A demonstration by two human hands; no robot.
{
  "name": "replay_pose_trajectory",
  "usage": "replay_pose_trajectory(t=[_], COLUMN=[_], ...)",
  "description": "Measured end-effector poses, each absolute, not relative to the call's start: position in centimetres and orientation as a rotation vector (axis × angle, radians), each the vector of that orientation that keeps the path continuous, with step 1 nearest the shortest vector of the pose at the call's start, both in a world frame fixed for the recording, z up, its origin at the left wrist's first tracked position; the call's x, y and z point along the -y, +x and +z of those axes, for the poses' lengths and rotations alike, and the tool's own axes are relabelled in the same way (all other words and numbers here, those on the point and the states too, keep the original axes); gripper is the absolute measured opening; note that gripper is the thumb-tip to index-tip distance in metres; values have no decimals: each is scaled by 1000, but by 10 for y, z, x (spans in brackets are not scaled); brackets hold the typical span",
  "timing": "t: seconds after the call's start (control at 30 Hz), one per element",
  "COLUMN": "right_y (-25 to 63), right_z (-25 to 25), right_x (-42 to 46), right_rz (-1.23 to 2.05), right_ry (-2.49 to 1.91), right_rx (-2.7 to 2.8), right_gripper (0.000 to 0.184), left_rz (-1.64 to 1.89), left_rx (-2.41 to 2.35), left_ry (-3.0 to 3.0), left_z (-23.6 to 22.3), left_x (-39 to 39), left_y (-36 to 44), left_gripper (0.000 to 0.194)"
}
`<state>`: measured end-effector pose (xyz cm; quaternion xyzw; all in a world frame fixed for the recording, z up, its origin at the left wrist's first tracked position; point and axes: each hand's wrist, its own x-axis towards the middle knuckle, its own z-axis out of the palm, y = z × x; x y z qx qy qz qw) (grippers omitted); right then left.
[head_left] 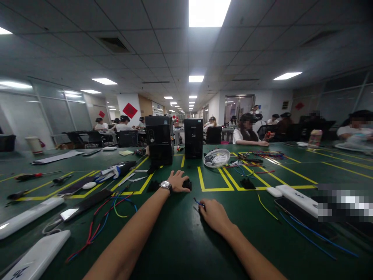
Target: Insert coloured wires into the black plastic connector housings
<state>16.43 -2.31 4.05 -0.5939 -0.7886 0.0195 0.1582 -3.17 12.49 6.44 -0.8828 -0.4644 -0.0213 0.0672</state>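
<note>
My left hand (176, 181), with a watch (166, 187) on the wrist, reaches forward over the green table. Its fingers are spread, and the fingertips rest at a small dark clump (188, 185) whose kind I cannot make out. Another black pile (154, 186) lies beside the wrist. Nearer to me, my right hand (215, 216) is closed in a pinch low over the table. A short blue wire (198, 202) sticks out from its fingertips; the rest of what it holds is hidden by the hand.
Two black computer cases (159, 140) and a white fan guard (217, 158) stand beyond my hands. Red and blue wires (94, 229), a black power bank or phone (87, 204) and white devices (36, 254) lie left. Blue wires (317, 237) lie right. Co-workers (247, 130) sit opposite.
</note>
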Motion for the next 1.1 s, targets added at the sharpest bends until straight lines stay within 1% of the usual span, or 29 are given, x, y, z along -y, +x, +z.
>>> replay_pose_trajectory(t=[0.13,0.3,0.37,0.43,0.5,0.53,0.67,0.77,0.9,0.97,1.03,1.1], right_y=[165,165,165,167,170,171,156,111,23,-8,-15,9], right_z=[42,45,45,43,42,42,51,65,79,80,77,74], right_x=[24,25,25,25,25,25,22,18,7,5,6,10], right_rz=[73,123,148,173,217,247,390,442,512,534,376,130], right_ry=[-1695,-1694,-1691,-1684,-1666,-1649,-1588,-1588,-1520,-1476,-1372,-1262], right_rx=[2243,2226,2222,2212,2198,2189,2163,2200,2259,2288,2317,2340], right_gripper=[28,28,28,28,28,27,28,31,29,36,38,34], left_rz=[-68,-97,-121,-167,-229,-268,-415,-469,-621,-708,-909,-1255], left_rx=[1369,1441,1475,1504,1516,1502,1288,1141,1091,1027,985,1021], left_ry=[-2680,-2668,-2662,-2647,-2630,-2620,-2588,-2577,-2528,-2558,-2570,-2518], left_z=[68,67,66,68,75,82,123,157,184,185,177,161], left_x=[-125,-125,-125,-121,-115,-110,-85,-66,-50,-43,-36,-31], left_y=[-37,-43,-46,-52,-60,-65,-92,-104,-93,-79,-65,-52], left_gripper=[62,59,62,71,79,79,59,46,42,42,38,34])
